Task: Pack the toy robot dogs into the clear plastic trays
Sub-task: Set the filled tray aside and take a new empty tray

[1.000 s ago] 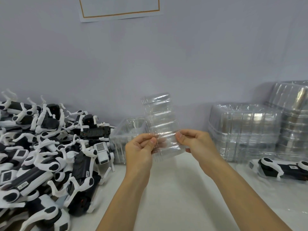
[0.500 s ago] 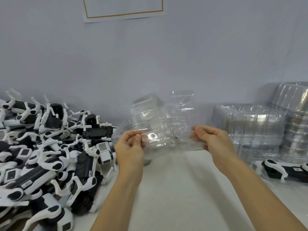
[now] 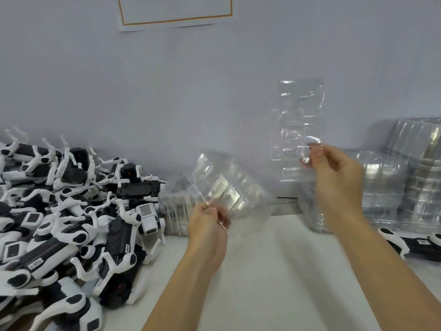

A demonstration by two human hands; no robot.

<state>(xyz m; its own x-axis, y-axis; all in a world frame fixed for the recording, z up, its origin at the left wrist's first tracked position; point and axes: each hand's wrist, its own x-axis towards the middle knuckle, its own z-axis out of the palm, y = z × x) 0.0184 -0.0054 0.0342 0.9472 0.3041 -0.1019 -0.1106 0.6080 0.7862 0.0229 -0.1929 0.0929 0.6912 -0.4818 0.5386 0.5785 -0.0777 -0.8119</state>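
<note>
Trays split: left hand [image 3: 210, 217] grip pinches tilted tray [image 3: 229, 187]; right hand [image 3: 334, 173] grip pinches upright tray [image 3: 298, 120].

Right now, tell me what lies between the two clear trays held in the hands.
In the head view, nothing lies between the left-hand tray and the right-hand tray: only bare wall shows behind the gap, with white tabletop below.

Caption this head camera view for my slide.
Left hand and right hand each hold a clear plastic tray beside piled black-and-white toy robot dogs.
</note>
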